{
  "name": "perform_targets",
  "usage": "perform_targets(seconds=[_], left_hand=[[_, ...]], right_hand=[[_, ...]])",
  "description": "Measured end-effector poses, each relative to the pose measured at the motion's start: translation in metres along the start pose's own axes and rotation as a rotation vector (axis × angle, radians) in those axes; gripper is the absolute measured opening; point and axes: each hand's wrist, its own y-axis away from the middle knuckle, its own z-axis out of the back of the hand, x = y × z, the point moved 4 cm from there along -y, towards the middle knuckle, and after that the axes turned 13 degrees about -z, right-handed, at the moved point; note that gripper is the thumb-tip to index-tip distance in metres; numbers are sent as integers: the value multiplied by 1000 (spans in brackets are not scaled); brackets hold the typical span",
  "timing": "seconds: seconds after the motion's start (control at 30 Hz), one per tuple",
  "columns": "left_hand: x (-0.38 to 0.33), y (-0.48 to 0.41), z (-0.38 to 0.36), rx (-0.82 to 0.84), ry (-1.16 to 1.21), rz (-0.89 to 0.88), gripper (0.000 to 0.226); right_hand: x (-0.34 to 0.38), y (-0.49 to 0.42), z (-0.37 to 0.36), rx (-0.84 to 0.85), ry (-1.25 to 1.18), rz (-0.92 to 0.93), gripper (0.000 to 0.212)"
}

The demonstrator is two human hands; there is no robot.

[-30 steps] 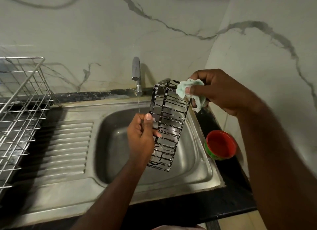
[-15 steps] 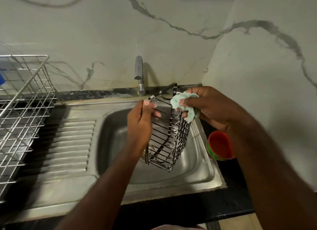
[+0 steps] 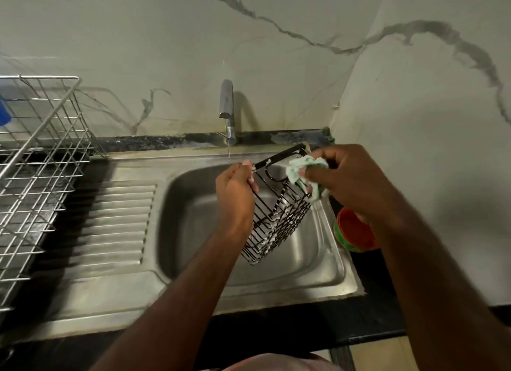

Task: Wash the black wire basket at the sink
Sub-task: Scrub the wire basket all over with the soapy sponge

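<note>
The black wire basket (image 3: 279,216) hangs tilted over the steel sink basin (image 3: 312,263), its open top toward the wall. My left hand (image 3: 235,196) grips its left rim. My right hand (image 3: 351,182) holds a pale green soapy cloth (image 3: 302,171) pressed against the basket's upper right rim. White suds cling to some wires. A thin stream of water falls from the tap (image 3: 227,108) just behind my left hand.
A steel wire dish rack (image 3: 36,160) stands at the left beside the ribbed drainboard (image 3: 110,221). A red and green bowl (image 3: 354,232) sits on the black counter right of the sink. Marble walls close in behind and on the right.
The basket has dropped lower and tipped so its open top faces the wall. My right hand with the cloth came down with its rim, and my left hand shifted up to the top rim.
</note>
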Motion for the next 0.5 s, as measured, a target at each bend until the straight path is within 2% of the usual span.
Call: perform_targets(seconds=[0.07,0.17,0.37,0.5], left_hand=[[4,2,2,24,9,-31,38],[11,5,2,66,14,-56,39],[13,5,4,70,52,-67,33],[16,5,9,63,67,-77,41]], right_hand=[[11,-4,3,-164,124,136,11],[29,-14,-19,-209,323,330,21],[29,-9,-52,-73,570,537,29],[24,8,-47,130,677,503,35]])
